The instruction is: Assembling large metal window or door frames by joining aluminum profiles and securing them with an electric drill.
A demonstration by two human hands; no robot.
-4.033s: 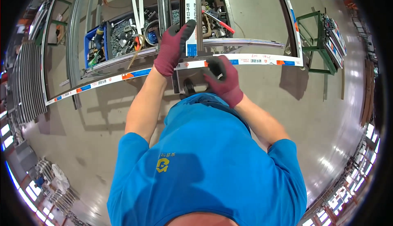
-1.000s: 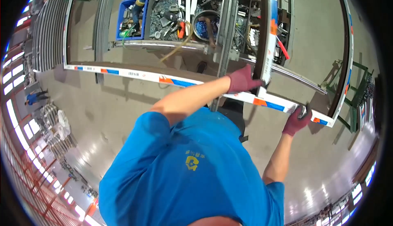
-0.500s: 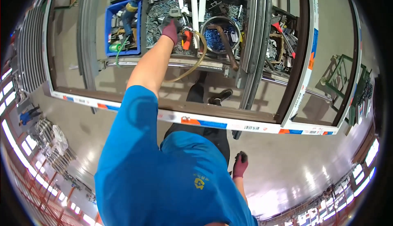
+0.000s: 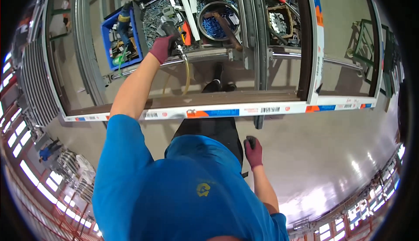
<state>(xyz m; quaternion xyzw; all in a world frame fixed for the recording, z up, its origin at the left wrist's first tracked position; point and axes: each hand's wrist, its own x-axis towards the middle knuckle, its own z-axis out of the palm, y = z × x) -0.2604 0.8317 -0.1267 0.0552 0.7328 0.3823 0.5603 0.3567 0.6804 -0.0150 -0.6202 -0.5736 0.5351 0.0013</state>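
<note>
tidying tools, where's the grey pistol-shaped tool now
Left of centre near the top of the head view, the grey pistol-shaped tool is in the maroon-gloved left hand, right of the blue rectangular plastic bin.

head view | from above (wide fisheye) | facing down | shirt [image 4: 174,197] nearest

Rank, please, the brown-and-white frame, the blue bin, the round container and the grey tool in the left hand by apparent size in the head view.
1. Brown-and-white frame
2. Blue bin
3. Round container
4. Grey tool, judged by its visible part; the left hand covers some.
</note>
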